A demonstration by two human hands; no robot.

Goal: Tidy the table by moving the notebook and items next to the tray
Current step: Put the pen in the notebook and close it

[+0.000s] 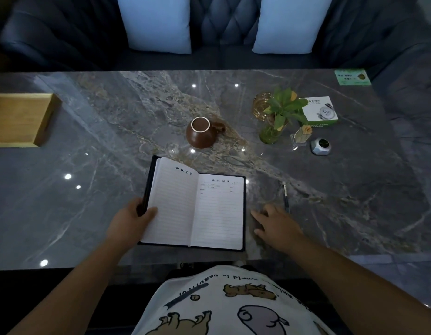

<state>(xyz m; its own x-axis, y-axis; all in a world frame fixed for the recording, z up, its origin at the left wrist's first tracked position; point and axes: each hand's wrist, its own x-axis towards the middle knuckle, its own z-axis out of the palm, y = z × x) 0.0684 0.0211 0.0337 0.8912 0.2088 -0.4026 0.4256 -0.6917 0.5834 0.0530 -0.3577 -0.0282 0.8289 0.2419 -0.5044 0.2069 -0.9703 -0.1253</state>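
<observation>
An open notebook [204,206] with lined white pages and a dark cover lies near the table's front edge. My left hand [134,218] grips its left cover and pages, thumb on the page, lifting that side slightly. My right hand [275,226] rests flat on the marble just right of the notebook, fingers spread, holding nothing. A dark pen [285,195] lies beside its fingertips. A brown ceramic cup [201,132] stands beyond the notebook. The wooden tray [42,122] sits at the far left edge.
On the right stand a small plant in a glass vase [277,119], an amber glass dish [260,105], a toothpick holder [300,137], a white box [319,111], a silver call button [321,146] and a green card [352,77]. A dark sofa with pale cushions [159,22] lies behind.
</observation>
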